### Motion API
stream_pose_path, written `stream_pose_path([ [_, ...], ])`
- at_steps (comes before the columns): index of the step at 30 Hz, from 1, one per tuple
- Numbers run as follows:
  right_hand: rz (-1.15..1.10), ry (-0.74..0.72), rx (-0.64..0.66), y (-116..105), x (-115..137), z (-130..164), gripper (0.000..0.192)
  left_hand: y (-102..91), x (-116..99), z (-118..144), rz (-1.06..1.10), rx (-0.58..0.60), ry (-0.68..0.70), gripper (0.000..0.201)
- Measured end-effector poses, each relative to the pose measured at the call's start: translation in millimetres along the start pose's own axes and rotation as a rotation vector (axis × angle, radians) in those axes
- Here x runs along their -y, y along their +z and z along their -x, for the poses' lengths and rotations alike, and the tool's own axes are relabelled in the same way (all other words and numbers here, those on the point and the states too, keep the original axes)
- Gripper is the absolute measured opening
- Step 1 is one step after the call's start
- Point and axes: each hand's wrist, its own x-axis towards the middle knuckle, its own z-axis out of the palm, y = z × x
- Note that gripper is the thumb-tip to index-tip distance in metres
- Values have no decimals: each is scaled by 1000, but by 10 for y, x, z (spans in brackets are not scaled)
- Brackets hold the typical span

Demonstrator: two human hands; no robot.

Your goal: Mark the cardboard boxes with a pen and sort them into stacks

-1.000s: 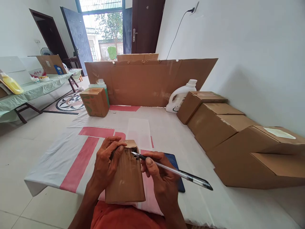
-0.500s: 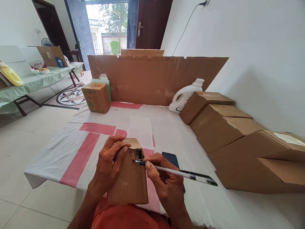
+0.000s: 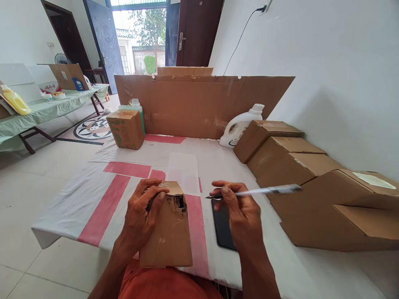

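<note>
A small cardboard box [image 3: 170, 236] lies at the table's near edge, close to my body. Near its upper right corner is a ragged dark hole [image 3: 180, 202]. My left hand [image 3: 145, 207] grips the box by its upper left side, fingers over the top edge. My right hand [image 3: 240, 207] is closed around a clear-barrelled pen [image 3: 252, 192], its dark tip pointing left, apart from the box. Under that hand a black phone [image 3: 222, 226] lies on the cloth, partly covered by the hand and wrist.
Several cardboard boxes [image 3: 305, 182] line the right side by the wall. A white jug [image 3: 240, 126] leans near a tall cardboard panel [image 3: 193, 108] at the back. A printed box [image 3: 126, 128] stands back left before a green bottle [image 3: 141, 118]. Another table [image 3: 56, 108] is far left.
My right hand has lifted the pen away from the hole and moved right and up, over the phone. My left hand and the box stay nearly where they were.
</note>
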Motion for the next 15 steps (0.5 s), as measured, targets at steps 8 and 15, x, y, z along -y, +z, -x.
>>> stream_pose_path([
  [8,771,257,319,363,-902,-11,3,-26,15,-1,-39,10,19,21],
  [15,973,301,333,439,-897,206,19,-38,11,-28,-61,-3,15,20],
])
